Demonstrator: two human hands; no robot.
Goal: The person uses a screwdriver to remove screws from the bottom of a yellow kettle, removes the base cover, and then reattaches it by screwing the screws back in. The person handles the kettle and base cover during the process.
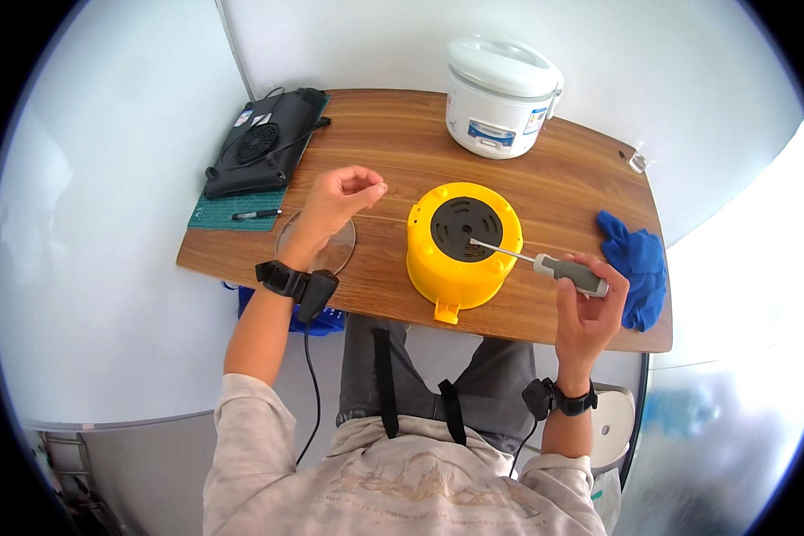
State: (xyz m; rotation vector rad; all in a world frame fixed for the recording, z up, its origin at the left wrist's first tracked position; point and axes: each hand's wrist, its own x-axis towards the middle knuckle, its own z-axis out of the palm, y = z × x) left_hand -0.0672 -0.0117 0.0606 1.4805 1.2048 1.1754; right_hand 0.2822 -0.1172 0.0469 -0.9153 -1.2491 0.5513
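In my right hand (591, 299) is a screwdriver (570, 272) with a grey and white handle, its shaft aimed left. Its tip meets or hovers just over the round black slotted plate (456, 221) on top of a yellow pot-shaped appliance (456, 284). This yellow body looks upside down, with small feet around the plate and a tab at its near side. My left hand (344, 201) hovers left of it, thumb and fingertips pinched together; anything between them is too small to make out. Below the left wrist lies a clear round lid (342, 253).
A white rice cooker (491, 112) stands at the back. At the far left, a black appliance (272, 143) with a fan grille rests on a green cutting mat (214, 213), beside a pen (256, 214). A blue cloth (636, 268) lies at the right edge, with a small clear item (638, 161) behind.
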